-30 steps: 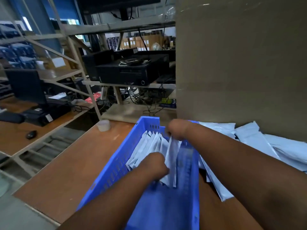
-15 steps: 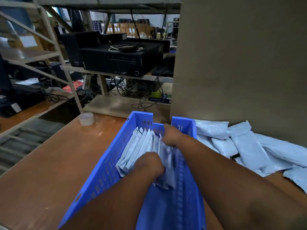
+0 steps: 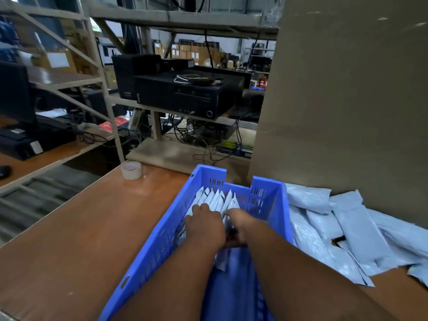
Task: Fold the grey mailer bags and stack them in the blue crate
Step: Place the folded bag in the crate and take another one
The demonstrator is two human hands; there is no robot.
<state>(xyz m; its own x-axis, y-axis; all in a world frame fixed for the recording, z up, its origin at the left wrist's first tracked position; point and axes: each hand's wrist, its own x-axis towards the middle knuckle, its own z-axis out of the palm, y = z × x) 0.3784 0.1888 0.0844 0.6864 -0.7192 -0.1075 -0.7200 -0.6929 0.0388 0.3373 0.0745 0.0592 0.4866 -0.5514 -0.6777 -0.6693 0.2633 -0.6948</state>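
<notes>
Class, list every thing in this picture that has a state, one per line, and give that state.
Blue crate: on the table, partly filled.
Folded mailer bags: standing on edge in a row inside the crate.
Loose mailer bags: unfolded, heaped right of the crate.
Left hand: pressing on the row.
Right hand: at the row's near end; grip hidden.
Tape roll: lying flat, untouched.

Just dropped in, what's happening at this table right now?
A person has both hands inside the blue crate. The left hand and right hand press together on the row of folded grey mailer bags standing at its far end. More unfolded bags lie piled on the table to the right.
</notes>
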